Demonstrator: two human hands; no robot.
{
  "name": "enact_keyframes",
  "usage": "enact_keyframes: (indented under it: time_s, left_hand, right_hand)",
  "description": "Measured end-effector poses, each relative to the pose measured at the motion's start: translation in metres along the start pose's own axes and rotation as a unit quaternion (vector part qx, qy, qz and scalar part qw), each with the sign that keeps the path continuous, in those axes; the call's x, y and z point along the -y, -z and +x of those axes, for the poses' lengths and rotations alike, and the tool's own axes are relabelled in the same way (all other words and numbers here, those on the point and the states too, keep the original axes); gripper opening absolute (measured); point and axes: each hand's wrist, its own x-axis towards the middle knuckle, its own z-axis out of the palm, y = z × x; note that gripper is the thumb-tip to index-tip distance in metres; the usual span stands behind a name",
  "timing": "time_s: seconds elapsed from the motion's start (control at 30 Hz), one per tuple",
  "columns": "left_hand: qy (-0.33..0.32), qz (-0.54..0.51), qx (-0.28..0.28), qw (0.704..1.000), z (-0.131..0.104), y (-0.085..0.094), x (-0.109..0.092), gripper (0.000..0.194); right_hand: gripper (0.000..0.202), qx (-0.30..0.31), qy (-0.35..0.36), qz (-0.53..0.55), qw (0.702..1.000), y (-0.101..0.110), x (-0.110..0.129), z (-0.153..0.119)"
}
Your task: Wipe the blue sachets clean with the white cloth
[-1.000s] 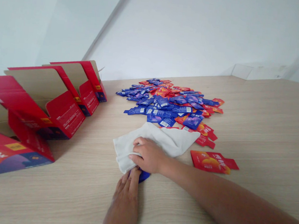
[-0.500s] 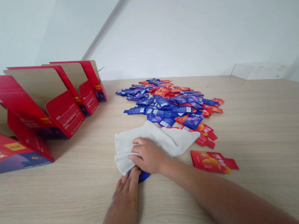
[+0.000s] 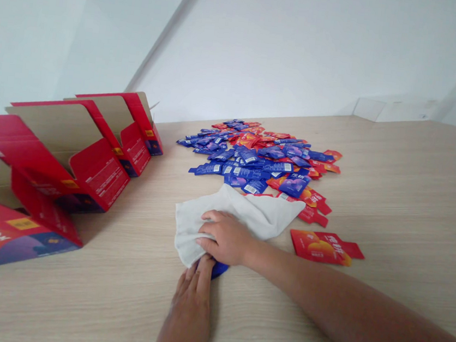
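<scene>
A white cloth (image 3: 195, 219) lies bunched on the table, under my right hand (image 3: 226, 238), whose curled fingers press and hold it. A blue sachet (image 3: 220, 270) shows only at its edge below the cloth; the rest is hidden. My left hand (image 3: 193, 296) comes up from the bottom, its fingers together and holding the sachet down, fingertips partly under the cloth. Right of the cloth rests a single red sachet (image 3: 318, 246) with orange fruit print. Just beyond the cloth spreads a heap of blue and red sachets (image 3: 250, 157).
Several open red cardboard boxes (image 3: 41, 221) stand in a row along the left, flaps raised. The wooden table (image 3: 413, 203) meets a white wall at the back. A white box-like piece (image 3: 395, 110) sits against the wall at the far right.
Almost nothing differs. My right hand's fingers have shifted very slightly on the cloth; my left hand stays in place.
</scene>
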Motion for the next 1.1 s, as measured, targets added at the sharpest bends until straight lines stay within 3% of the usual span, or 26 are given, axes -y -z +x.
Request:
enact_keyframes:
  time_s: [0.5, 1.1]
  left_hand:
    - [-0.004, -0.012, -0.025, 1.000, -0.0015, -0.0013, 0.0018, 0.063]
    - [0.011, -0.011, 0.015, 1.000, 0.0004, 0.0022, -0.0012, 0.060]
  right_hand:
    - [0.027, -0.005, 0.001, -0.004, 1.000, 0.0002, 0.0006, -0.0005]
    - [0.030, -0.011, 0.001, -0.006, 1.000, -0.0001, 0.0008, 0.0017]
